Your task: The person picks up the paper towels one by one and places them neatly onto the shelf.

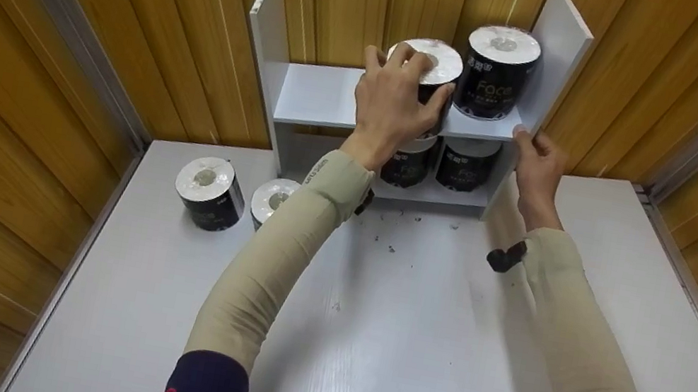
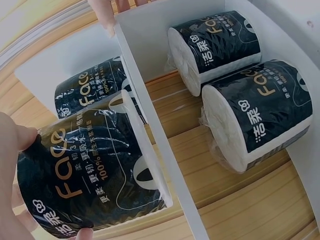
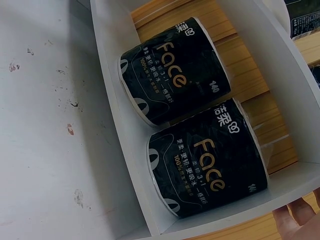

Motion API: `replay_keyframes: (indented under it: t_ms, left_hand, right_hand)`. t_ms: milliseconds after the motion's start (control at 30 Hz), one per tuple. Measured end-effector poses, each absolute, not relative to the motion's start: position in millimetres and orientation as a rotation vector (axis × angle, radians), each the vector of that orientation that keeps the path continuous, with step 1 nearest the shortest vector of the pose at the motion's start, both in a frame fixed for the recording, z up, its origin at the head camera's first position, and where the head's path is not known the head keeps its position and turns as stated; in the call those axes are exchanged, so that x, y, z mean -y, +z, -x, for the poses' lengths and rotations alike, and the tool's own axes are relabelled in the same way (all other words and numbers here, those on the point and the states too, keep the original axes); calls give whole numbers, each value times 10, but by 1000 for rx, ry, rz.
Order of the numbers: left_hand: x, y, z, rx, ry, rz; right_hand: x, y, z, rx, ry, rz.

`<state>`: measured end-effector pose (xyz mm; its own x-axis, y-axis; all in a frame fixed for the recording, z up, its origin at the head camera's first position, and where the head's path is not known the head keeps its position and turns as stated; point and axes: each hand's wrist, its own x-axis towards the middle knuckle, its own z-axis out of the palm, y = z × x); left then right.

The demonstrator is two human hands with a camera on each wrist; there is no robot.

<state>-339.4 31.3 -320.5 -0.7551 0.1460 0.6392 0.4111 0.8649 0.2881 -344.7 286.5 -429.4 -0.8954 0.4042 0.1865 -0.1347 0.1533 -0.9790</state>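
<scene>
My left hand [image 1: 393, 100] grips a toilet paper roll [image 2: 95, 165] in black "Face" wrapping from above, fingers over its white top and thumb at its side. This roll is over the upper board of a small white shelf [image 1: 320, 94], left of another upright roll [image 1: 497, 82]; whether its base touches the board cannot be told. At the shelf's right side panel, my right hand [image 1: 540, 172] holds the edge near the upper board, thumb in front. On the lower level, two more rolls [image 3: 175, 72] stand side by side towards the right.
Left of the shelf, one roll [image 1: 212, 204] stands on the white table [image 1: 380, 345], with another roll [image 1: 269, 200] partly hidden behind my left sleeve. Wood-patterned walls [image 1: 347, 2] enclose the table at the back and sides. Small dark marks dot the tabletop before the shelf.
</scene>
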Motion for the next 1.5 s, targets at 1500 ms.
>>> replay_keyframes:
  t_ms: [1500]
  left_hand:
    - [-447, -3169, 3440, 2543, -502, 314]
  right_hand:
    - [-2866, -4286, 3442, 2033, 1810, 282]
